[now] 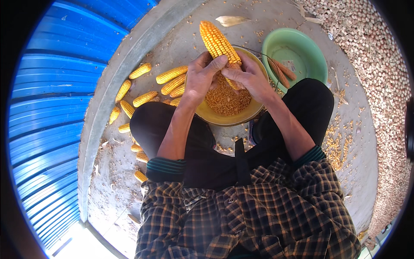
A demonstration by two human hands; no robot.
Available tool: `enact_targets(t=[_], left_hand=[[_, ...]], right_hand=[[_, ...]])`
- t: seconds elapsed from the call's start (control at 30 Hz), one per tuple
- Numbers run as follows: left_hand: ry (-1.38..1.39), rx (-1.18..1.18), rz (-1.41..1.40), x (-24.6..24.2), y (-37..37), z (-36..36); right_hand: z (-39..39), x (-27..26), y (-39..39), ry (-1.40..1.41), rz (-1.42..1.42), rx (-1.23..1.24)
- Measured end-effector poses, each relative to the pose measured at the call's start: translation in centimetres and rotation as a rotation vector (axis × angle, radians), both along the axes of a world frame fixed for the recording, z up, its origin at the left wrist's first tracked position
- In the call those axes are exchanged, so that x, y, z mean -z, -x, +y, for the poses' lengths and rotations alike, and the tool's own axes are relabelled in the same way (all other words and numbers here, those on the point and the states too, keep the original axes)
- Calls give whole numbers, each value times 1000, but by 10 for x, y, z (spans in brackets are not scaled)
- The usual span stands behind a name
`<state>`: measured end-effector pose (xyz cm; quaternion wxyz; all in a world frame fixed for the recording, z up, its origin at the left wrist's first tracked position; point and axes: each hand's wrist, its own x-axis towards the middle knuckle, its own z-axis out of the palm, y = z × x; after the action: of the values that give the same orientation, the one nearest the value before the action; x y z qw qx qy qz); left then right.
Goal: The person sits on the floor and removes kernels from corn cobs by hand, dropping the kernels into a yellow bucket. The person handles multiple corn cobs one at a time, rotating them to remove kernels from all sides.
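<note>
Both my hands grip one ear of dried yellow corn [218,42] over a yellow basin [220,120]. My left hand [203,74] holds it from the left, its thumb lying on the kernels. From the right, my right hand [254,77] holds its lower part, where bare reddish cob shows near both thumbs. Loose corn kernels [228,98] lie in the basin below. A thin dark cord or wire runs from behind the corn toward the green basin. What my curled fingers touch behind the ear is hidden.
Right of the yellow basin, a green plastic basin [310,48] holds stripped corn cobs [280,73]. Several corn ears [171,74] lie on the concrete floor at left, near a blue corrugated metal wall [55,113]. Loose kernels [336,145] and a large cob pile [372,48] are at right.
</note>
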<state>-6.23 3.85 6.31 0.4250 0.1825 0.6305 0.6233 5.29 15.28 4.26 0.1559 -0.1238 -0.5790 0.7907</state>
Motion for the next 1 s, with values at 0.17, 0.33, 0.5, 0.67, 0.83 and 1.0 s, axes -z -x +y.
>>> enact_targets(t=[0.17, 0.33, 0.5, 0.67, 0.83, 1.0], left_hand=[[-180, -23, -191, 6, -9, 1], [-146, -81, -364, 15, -13, 0], [90, -159, -22, 22, -20, 6], [37, -165, -41, 23, -21, 9], [-59, -31, -271, 15, -11, 3], [32, -10, -185, 8, -14, 2]], right_hand=[[-1, 5, -1, 46, -18, -29], [-5, 17, 5, -409, 64, 146], [-10, 25, 3, -869, -84, 253], [-11, 24, 4, -648, -103, 269], [-7, 20, 4, -447, -25, 241], [-9, 16, 4, -175, 37, 148]])
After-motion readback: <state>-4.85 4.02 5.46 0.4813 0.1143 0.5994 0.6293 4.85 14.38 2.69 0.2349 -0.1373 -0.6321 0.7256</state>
